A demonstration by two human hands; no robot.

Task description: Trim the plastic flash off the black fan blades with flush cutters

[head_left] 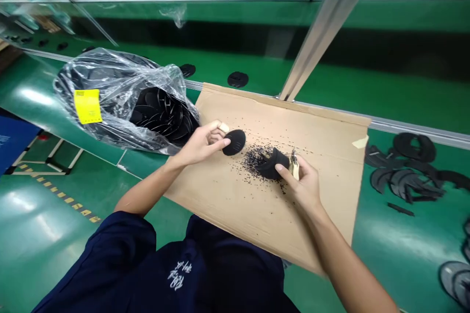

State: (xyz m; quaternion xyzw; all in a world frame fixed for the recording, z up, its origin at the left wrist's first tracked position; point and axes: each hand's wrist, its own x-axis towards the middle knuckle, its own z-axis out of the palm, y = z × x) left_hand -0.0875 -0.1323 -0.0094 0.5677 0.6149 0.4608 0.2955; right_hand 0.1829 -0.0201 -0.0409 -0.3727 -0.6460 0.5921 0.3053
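My left hand (207, 143) pinches a flat black oval pad (235, 142) with short slits by its edge, between thumb and fingers. My right hand (303, 178) is closed on a curved, folded black foam piece (273, 164), its thumb pressing the near side. A small metal-tipped tool (293, 159) also shows at the right fingers; its kind is unclear. Pale covers sit on some fingertips of both hands. Beneath the hands, many tiny black scraps (255, 159) lie scattered on a brown cardboard sheet (227, 200).
A clear plastic bag (121, 83) full of black oval pads lies at the left, bearing a yellow label (87, 106). Black foam offcuts (411, 181) pile up on the right. Several pads, one a black oval (238, 79), rest beyond the cardboard. A metal post (326, 34) rises behind it.
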